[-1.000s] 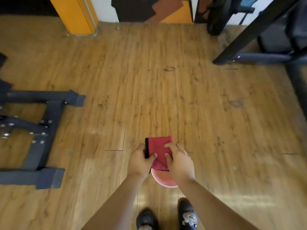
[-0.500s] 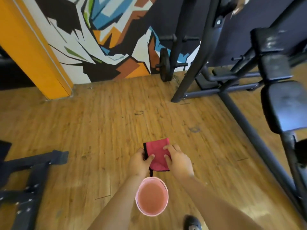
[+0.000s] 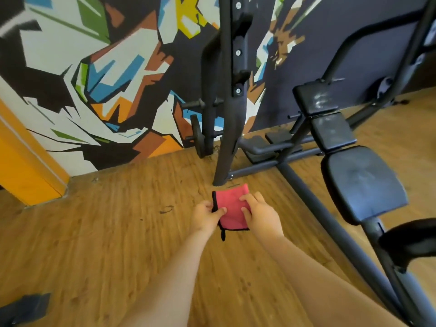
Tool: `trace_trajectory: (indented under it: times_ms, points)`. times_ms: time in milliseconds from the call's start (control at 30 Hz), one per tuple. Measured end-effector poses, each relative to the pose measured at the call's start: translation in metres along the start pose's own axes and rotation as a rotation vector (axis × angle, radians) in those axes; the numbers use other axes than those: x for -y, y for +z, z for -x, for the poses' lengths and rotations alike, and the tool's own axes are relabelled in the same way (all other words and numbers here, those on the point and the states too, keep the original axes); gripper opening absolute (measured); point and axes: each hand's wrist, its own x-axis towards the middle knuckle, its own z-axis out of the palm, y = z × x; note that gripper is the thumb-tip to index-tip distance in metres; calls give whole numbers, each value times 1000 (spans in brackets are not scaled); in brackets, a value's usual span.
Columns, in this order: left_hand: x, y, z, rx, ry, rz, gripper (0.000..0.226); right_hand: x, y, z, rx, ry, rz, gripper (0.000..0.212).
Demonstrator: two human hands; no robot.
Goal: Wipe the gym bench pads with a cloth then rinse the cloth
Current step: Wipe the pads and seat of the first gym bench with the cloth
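Across the upper half of the frame, the painted wall [image 3: 94, 79] now fills the view where a second ago there was almost only wooden floor [image 3: 106, 232]; the camera has lifted and swung toward the equipment. That brings the bench [image 3: 363, 185] fully into sight along the right side, its broad black seat pad at mid-right and two smaller pads [image 3: 330, 131] stepping up behind it toward the upper right. The pads look dull and smudged, so wiping has probably not started. A dark metal post [image 3: 227, 114] stands at centre top, with a weight plate [image 3: 199, 138] low beside it near the wall.

The pink bucket seen under the hands half a second ago has dropped out of the frame.

At lower centre the left hand [image 3: 204, 217] and right hand [image 3: 262, 217] hold the cloth [image 3: 232, 210] much as before. The left thumb and fingers pinch its black-trimmed left edge, and the right fingers are curled over its right side. The cloth is red, folded into a small square, held in the air above the floor, near the bench but well apart from any pad.

The cloth looks folded and ready, and the likely next step is carrying it right to the seat pad.
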Motion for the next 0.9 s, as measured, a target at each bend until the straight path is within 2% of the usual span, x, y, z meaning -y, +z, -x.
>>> trace_trajectory:
  times_ms: [167, 267, 533, 700, 900]
  points:
    - [-70, 81, -43, -3, 66, 1, 33, -68, -60, -64, -50, 32, 42, 32]
    - [-102, 114, -63, 4, 118, -49, 26, -96, -82, -96, -75, 71, 29, 33]
    - [-152, 157, -145, 56, 195, -204, 33, -138, -108, -177, -121, 80, -20, 30]
    - [-196, 181, -229, 139, 247, -236, 28, -168, -123, -258, -192, 95, -20, 26]
    - [-258, 223, -328, 239, 351, -300, 37, -200, -149, -356, -284, 184, 2, 26]
